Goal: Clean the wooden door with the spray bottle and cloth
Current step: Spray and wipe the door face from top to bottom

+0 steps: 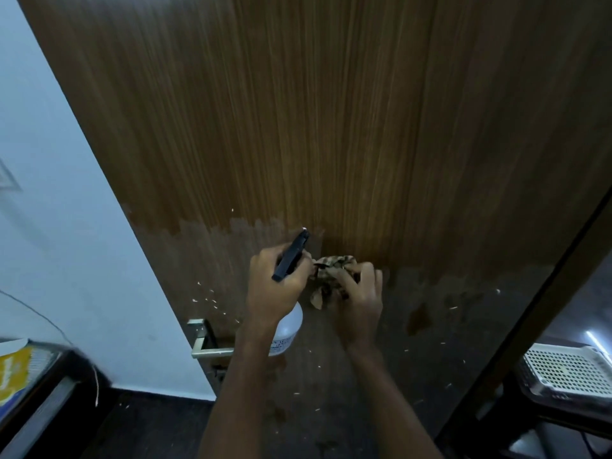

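Observation:
The wooden door [331, 127] fills most of the view; its upper part is brown and streaky, its lower part looks duller with small pale specks. My left hand [275, 286] grips the neck of the spray bottle [289, 329], whose black trigger head [291, 256] points up toward the door and whose white body hangs below the hand. Right beside it, my right hand [359, 299] holds a crumpled patterned cloth [331, 276] against the door. The two hands nearly touch.
A metal door handle [205, 342] sticks out at the door's left edge, below my left hand. A pale wall [66, 226] lies to the left, with a dark shelf and a yellow pack [13, 372] at the lower left. A white perforated basket [569, 372] sits lower right.

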